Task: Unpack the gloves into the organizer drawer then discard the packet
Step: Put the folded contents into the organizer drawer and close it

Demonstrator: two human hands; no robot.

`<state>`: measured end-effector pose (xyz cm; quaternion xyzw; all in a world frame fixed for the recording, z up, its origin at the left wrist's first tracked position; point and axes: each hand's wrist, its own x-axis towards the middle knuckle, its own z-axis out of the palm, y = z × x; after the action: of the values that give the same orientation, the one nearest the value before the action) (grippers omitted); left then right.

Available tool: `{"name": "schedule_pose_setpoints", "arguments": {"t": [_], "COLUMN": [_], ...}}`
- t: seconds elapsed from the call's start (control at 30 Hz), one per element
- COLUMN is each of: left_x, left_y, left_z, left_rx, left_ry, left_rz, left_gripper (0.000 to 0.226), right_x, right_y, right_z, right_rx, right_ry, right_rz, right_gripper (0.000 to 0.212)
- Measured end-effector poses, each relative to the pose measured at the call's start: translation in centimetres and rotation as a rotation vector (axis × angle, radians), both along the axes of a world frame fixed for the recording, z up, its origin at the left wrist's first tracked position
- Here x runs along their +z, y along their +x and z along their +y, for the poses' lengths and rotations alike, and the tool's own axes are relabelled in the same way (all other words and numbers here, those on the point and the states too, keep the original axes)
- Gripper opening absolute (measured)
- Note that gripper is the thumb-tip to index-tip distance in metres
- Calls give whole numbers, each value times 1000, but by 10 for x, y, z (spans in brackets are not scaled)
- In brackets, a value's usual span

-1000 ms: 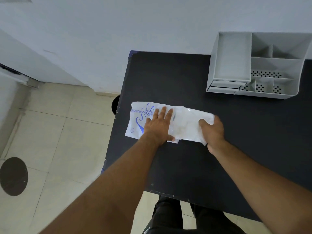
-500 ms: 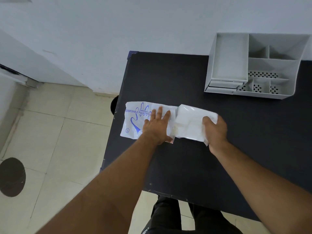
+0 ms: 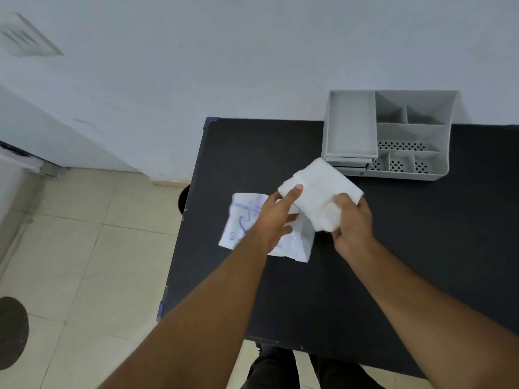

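A folded white stack of gloves [image 3: 320,189] is lifted above the black table, gripped at its near end by my right hand [image 3: 351,220]. My left hand [image 3: 273,220] touches the stack's left edge with a thumb while its fingers pinch the white packet [image 3: 241,223] with blue print, which hangs crumpled near the table's left side. The grey organizer [image 3: 438,130] stands at the back right against the wall; its drawers [image 3: 349,161] sit under the open left tray, just beyond the gloves.
The black table [image 3: 421,234] has its left edge right beside the packet, with tiled floor [image 3: 84,262] below. A dark round object [image 3: 182,197] shows under the table's left edge. A white wall [image 3: 224,66] is behind the organizer.
The stack of gloves has come fully out of the packet and risen up toward the organizer in my right hand. My left hand went from pressing the packet flat to lifting it.
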<state>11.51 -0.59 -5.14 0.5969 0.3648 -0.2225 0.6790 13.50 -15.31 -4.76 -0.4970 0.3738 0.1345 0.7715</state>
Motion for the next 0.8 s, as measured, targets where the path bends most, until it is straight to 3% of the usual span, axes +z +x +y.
{"name": "schedule_pose_setpoints", "arguments": {"t": [0.27, 0.5, 0.7, 0.8], "left_x": [38, 47, 48, 46], "left_y": [18, 23, 21, 22], "left_z": [-31, -37, -46, -49], "left_rx": [78, 130, 128, 147], "left_ry": [206, 134, -37, 102], "left_rz": [-187, -173, -197, -185], "left_gripper": [24, 21, 63, 53], "right_x": [33, 38, 46, 50], "right_y": [7, 13, 15, 17], "right_z": [-18, -41, -54, -54], "right_rx": [144, 385, 564, 641], "right_ry": [82, -76, -283, -388], "right_rz": [-52, -92, -180, -251], "right_gripper": [30, 21, 20, 20]}}
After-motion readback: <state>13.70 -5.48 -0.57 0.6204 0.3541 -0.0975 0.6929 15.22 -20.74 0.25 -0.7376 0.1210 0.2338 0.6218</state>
